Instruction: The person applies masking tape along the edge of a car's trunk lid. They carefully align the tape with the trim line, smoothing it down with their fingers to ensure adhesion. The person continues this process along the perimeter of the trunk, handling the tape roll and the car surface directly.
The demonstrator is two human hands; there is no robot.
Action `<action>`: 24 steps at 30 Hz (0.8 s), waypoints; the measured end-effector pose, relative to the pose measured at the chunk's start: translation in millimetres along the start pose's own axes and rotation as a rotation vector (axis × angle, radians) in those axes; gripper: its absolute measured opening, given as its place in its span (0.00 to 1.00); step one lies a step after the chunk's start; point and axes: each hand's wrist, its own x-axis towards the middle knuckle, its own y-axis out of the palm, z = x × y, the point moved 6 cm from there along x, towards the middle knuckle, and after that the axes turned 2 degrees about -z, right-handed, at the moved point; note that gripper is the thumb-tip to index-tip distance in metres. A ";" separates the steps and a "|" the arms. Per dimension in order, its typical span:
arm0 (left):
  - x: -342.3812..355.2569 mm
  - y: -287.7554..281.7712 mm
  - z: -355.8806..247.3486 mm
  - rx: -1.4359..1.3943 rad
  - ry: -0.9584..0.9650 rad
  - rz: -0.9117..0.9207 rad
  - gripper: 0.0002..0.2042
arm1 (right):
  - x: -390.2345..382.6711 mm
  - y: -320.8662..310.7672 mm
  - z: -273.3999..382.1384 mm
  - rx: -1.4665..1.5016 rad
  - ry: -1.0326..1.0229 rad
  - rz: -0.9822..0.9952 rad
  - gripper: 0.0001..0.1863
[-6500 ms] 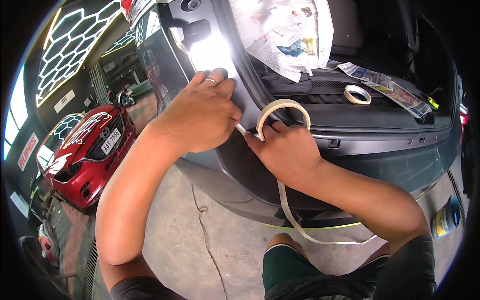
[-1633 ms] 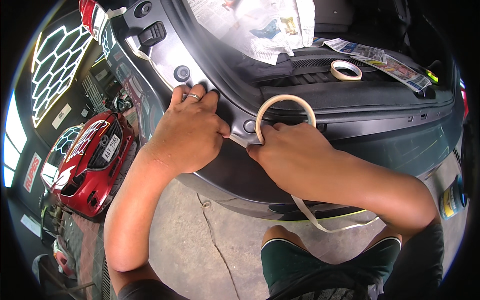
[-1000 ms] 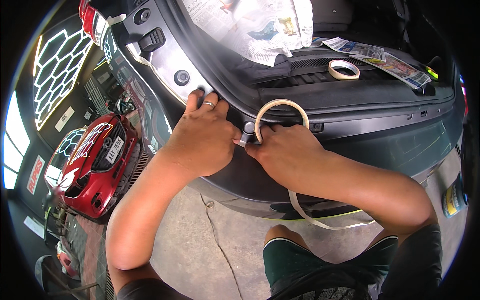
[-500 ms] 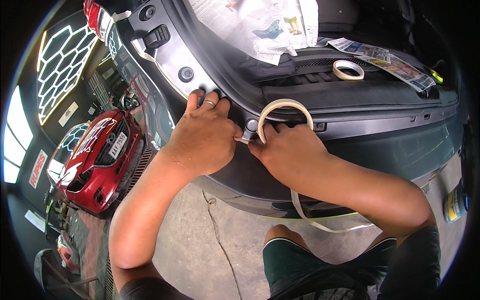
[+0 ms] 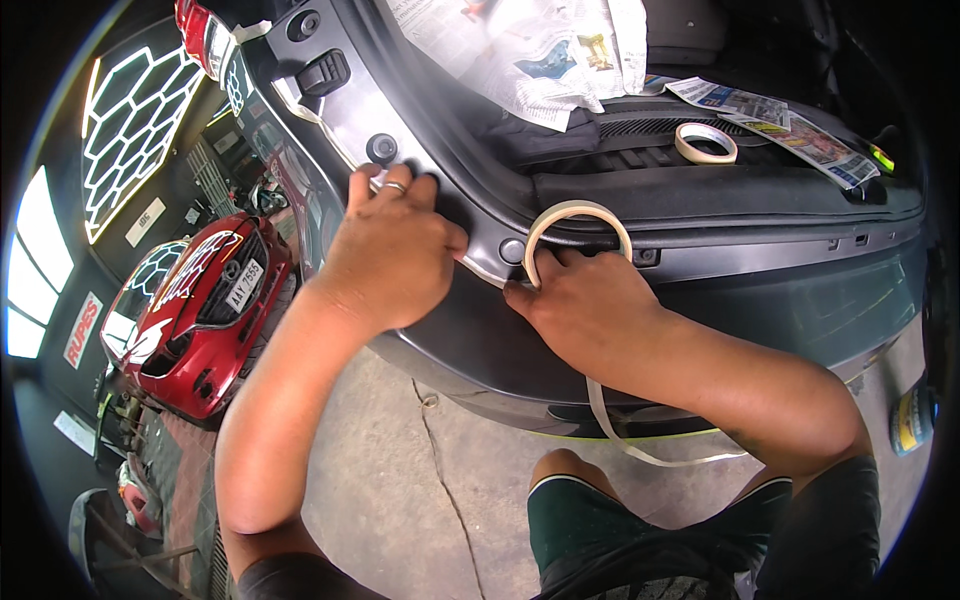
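My right hand is closed on a roll of masking tape, held upright at the corner of a car's open boot. A thin strip of tape runs from near that hand along the painted sill edge toward my left hand. My left hand lies on the grey metal panel, fingers spread and tips pressed at its outer edge, thumb pointing right. It wears a ring and grips nothing visible. Below the hands is the dark bumper. A loose tape strip hangs beneath my right forearm.
A second tape roll and newspaper sheets lie inside the boot, with more newspaper further in. A red car stands at left. A blue-labelled container is on the floor at right.
My left hand has slid up and left along the panel edge, its thumb now farther from my right hand. My right hand keeps its hold on the tape roll. The view has shifted slightly.
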 end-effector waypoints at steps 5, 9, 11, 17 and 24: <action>-2.8 10.3 -17.1 -0.052 0.048 0.007 0.14 | 0.9 0.6 1.8 -0.021 -0.009 -0.032 0.11; -4.0 13.2 -18.3 -0.114 0.041 0.005 0.14 | -2.4 1.6 -2.5 -0.007 0.002 -0.018 0.12; -3.6 15.8 -20.1 -0.124 0.052 0.024 0.15 | -2.6 1.8 -3.0 -0.016 -0.016 -0.025 0.12; -2.0 17.8 -22.8 -0.145 0.021 0.079 0.17 | 1.1 3.8 -2.2 -0.061 -0.008 -0.002 0.17; -2.2 17.8 -25.8 -0.137 0.025 0.084 0.16 | -9.9 -15.5 -10.6 0.088 0.088 0.128 0.15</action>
